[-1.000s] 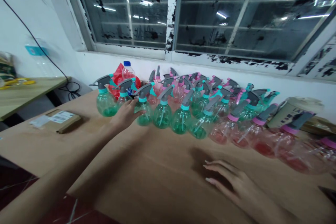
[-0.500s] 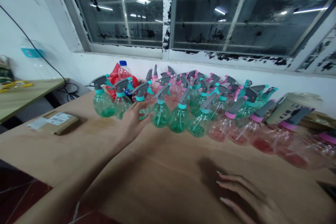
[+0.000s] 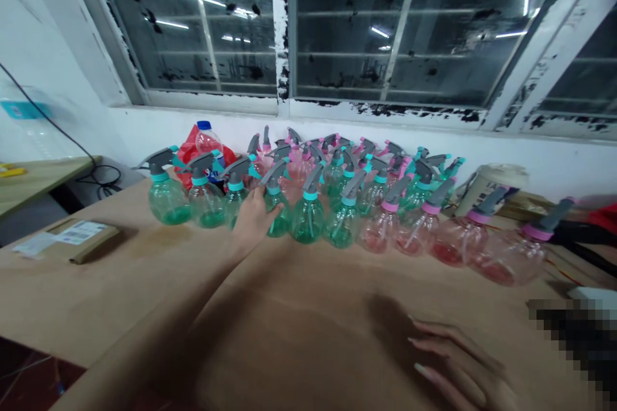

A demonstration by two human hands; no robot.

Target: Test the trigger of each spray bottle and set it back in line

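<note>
My left hand [image 3: 251, 217] reaches to the front row of round spray bottles, thumb stretched apart from the fingers. Its fingertips are by the collar of a green spray bottle [image 3: 278, 219], and its thumb crosses that bottle's front; whether they press on it I cannot tell. Partly hidden behind this hand is another green spray bottle [image 3: 232, 207]. To its right stands one more green bottle [image 3: 307, 221] with a grey trigger head and turquoise collar. My right hand [image 3: 456, 359] hovers low over the near table, fingers loosely extended and holding nothing.
Pink spray bottles [image 3: 378, 232] continue the front row rightward, with several more bottles behind. A flat brown package [image 3: 80, 236] lies at left on the wooden table [image 3: 299, 308]. A blue-capped bottle [image 3: 205, 138] and a whitish container [image 3: 491, 187] stand near the wall.
My left hand has shifted right along the row, from one green bottle towards its neighbour. The view has turned right, and my right hand stays low over the table.
</note>
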